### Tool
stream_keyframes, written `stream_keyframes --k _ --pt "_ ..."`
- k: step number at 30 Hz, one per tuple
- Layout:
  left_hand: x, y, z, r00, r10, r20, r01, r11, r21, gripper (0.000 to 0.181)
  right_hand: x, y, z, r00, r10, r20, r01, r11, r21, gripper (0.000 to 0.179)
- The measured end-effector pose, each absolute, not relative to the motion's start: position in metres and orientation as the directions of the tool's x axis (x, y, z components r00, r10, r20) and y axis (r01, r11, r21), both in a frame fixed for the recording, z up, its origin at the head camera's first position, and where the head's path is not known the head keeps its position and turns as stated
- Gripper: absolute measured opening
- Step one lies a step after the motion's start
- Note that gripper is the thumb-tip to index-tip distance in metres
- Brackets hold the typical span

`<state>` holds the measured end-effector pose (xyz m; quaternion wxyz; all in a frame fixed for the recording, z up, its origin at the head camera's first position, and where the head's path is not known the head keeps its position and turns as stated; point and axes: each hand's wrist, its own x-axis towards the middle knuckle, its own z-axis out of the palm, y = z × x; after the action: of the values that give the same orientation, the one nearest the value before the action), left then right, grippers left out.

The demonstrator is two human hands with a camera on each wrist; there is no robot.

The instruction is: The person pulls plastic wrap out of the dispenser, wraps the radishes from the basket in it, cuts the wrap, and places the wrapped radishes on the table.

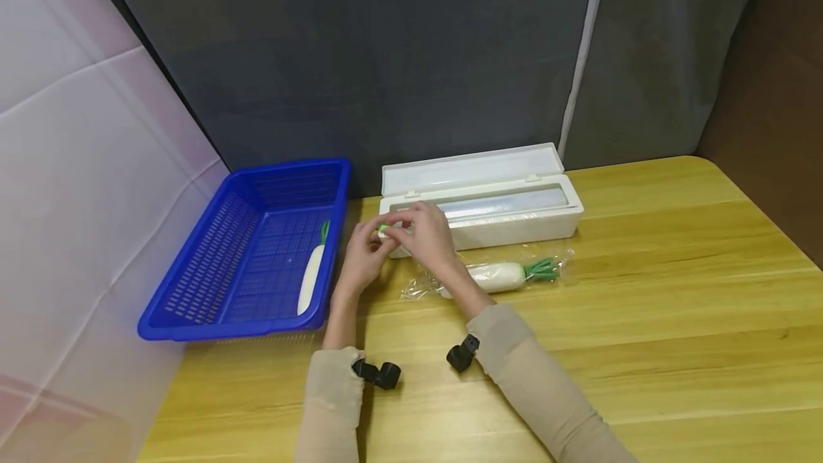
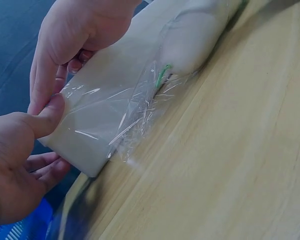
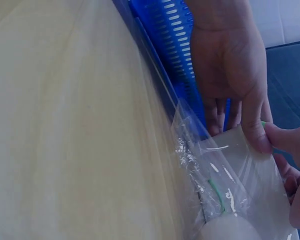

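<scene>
My left hand and right hand meet at the left end of a white cling film box. Their thumbs and fingertips pinch a small green and white piece, mostly hidden by the fingers; I cannot tell what it is. The box lid is raised, and a film roll lies inside. In front of the box, under my right wrist, a white radish with green stalks lies wrapped in clear film. Loose crumpled film from its tail end overlaps the box in the left wrist view.
A blue plastic basket stands to the left, with an unwrapped white radish along its right wall. Behind the wooden table hangs a dark grey curtain. Black wrist cameras stick out from both sleeves.
</scene>
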<state>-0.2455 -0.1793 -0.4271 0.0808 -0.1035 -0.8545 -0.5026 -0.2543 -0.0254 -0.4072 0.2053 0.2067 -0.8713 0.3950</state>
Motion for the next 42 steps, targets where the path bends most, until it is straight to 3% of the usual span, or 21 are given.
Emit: stream_keyframes --k 12,20,27,36,42 --pt "-0.245 -0.18 -0.425 -0.939 0.094 0.33 0.33 0.512 0.793 0.046 -0.259 -0.023 -0.408 -0.846 -0.199 0.495 -0.517 0.537 -0.666 0.017" --pt "-0.243 -0.184 -0.428 -0.94 0.092 0.328 0.328 0.512 0.794 0.047 -0.261 -0.022 -0.41 -0.829 -0.236 0.506 -0.536 0.592 -0.602 0.021" --pt "-0.245 -0.184 -0.429 -0.935 0.089 0.343 0.338 0.517 0.787 0.047 -0.264 -0.02 -0.411 -0.814 -0.284 0.506 -0.574 0.526 -0.628 0.018" --pt "-0.243 -0.181 -0.426 -0.931 0.088 0.353 0.345 0.527 0.777 0.044 -0.264 -0.014 -0.405 -0.846 -0.316 0.429 -0.533 0.525 -0.663 0.016" --pt "-0.24 -0.181 -0.423 -0.93 0.09 0.355 0.346 0.538 0.769 0.043 -0.265 -0.011 -0.405 -0.829 -0.321 0.458 -0.558 0.538 -0.632 0.014"
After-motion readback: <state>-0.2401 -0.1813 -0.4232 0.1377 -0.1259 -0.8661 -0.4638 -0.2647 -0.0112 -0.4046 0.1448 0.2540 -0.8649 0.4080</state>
